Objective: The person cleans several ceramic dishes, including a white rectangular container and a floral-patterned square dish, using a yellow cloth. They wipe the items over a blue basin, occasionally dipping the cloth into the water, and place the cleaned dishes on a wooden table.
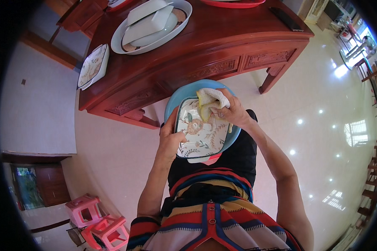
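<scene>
My left hand (pixel 172 138) grips the left side of a rectangular ceramic baking dish (pixel 194 144), its thumb over the rim. The dish is white with a dark rim and a painted pattern of leaves and an animal, and its inside faces me. A white and yellow cloth (pixel 211 99) is bunched in my right hand (pixel 234 109), against the upper right part of the dish. Behind and below the dish is a round blue plastic basin (pixel 176 97), whose inside is mostly hidden. My right fingertips are partly covered by the cloth.
A carved red wooden table (pixel 207 34) stands ahead. On it are an oval tray (pixel 185 18) of stacked white dishes, a patterned dish (pixel 94 66) at the left corner, a red tray (pixel 234 4) and a black phone (pixel 286 19). Pink plastic stools (pixel 111 233) stand at lower left.
</scene>
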`<state>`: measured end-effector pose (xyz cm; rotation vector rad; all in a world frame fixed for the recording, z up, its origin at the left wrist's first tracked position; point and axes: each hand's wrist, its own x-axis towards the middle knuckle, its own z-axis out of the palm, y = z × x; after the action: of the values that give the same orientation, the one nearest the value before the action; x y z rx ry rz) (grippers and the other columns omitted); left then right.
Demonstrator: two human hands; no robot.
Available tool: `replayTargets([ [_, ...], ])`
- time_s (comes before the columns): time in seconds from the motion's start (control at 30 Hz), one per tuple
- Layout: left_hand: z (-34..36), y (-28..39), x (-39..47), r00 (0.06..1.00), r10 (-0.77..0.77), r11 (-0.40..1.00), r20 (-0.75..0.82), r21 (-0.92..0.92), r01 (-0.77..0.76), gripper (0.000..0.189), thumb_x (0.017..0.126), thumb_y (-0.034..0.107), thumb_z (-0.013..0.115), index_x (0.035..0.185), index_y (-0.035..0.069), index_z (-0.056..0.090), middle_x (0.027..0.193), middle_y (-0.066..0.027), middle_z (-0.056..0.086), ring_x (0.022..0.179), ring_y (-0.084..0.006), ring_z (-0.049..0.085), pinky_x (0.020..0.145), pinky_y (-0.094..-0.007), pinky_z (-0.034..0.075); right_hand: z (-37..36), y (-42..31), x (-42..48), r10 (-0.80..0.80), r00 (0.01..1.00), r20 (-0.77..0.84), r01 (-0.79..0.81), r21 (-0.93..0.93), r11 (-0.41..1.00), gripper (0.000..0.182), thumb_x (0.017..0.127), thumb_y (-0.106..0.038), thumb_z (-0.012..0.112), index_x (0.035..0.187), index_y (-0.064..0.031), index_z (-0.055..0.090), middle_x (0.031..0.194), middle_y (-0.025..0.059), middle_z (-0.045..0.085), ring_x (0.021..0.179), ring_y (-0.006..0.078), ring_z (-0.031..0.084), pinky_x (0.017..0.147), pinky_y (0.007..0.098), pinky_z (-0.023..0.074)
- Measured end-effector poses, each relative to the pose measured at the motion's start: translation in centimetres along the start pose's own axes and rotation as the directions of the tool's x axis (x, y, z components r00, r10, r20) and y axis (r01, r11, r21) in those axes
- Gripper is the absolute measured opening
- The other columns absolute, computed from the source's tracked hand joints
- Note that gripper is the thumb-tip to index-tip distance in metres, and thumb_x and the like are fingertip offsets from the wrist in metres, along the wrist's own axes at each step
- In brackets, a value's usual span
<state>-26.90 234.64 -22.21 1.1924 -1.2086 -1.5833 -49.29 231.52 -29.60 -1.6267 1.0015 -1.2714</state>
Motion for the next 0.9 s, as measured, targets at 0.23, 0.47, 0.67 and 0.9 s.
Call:
replayTargets([
  [0.23, 0.5, -0.4, 0.3, 0.999, -0.006, 0.974, 0.054, 0.226, -0.007, 0.084, 0.054, -0.010, 0.043, 0.138, 0.000, 0.038, 0.132, -0.0138, 0.048, 0.121, -0.0194, 0.045, 0.099, -0.0238, 0.034, 1.8, -3.9, 1.5, -0.317, 0.948, 0.010, 0.263, -0.584, 0.768, 0.071, 0.059, -0.008, 0.074, 0.123, -0.0062, 0.044, 0.101, 0.0126, 0.057, 0.095, 0.0317, 0.056, 0.080, 0.0389, 0.0475],
  [0.47, 0.6, -0.7, 0.1, 0.997, -0.072, 0.994, 0.006, 0.083, 0.071, 0.087, 0.052, -0.008, 0.045, 0.138, 0.001, 0.038, 0.132, -0.0142, 0.047, 0.121, -0.0210, 0.045, 0.100, -0.0253, 0.034, 1.2, -2.1, 1.3, -0.180, 0.983, -0.023, 0.147, -0.475, 0.867, 0.056, 0.061, -0.007, 0.072, 0.113, -0.0067, 0.050, 0.099, 0.0122, 0.057, 0.095, 0.0322, 0.056, 0.078, 0.0390, 0.0468],
  [0.67, 0.5, -0.3, 0.1, 0.999, -0.027, 0.999, -0.044, 0.036, 0.029, 0.087, 0.051, -0.005, 0.047, 0.138, 0.000, 0.038, 0.130, -0.0147, 0.049, 0.120, -0.0223, 0.048, 0.100, -0.0272, 0.035, 2.9, -0.3, -0.2, -0.126, 0.930, -0.344, -0.028, -0.410, 0.911, 0.042, 0.073, -0.006, 0.063, 0.113, -0.0061, 0.050, 0.101, 0.0155, 0.059, 0.095, 0.0346, 0.058, 0.080, 0.0388, 0.0467],
  [0.9, 0.9, 0.5, -0.2, 0.995, 0.050, 0.998, -0.085, -0.018, -0.052, 0.086, 0.052, -0.006, 0.043, 0.138, -0.002, 0.036, 0.132, -0.0153, 0.047, 0.121, -0.0229, 0.047, 0.101, -0.0273, 0.035, 5.8, 2.0, -3.5, 0.198, 0.844, -0.499, -0.162, 0.115, 0.980, 0.029, 0.090, -0.013, 0.051, 0.116, -0.0036, 0.042, 0.094, 0.0209, 0.060, 0.086, 0.0348, 0.062, 0.076, 0.0397, 0.0468],
])
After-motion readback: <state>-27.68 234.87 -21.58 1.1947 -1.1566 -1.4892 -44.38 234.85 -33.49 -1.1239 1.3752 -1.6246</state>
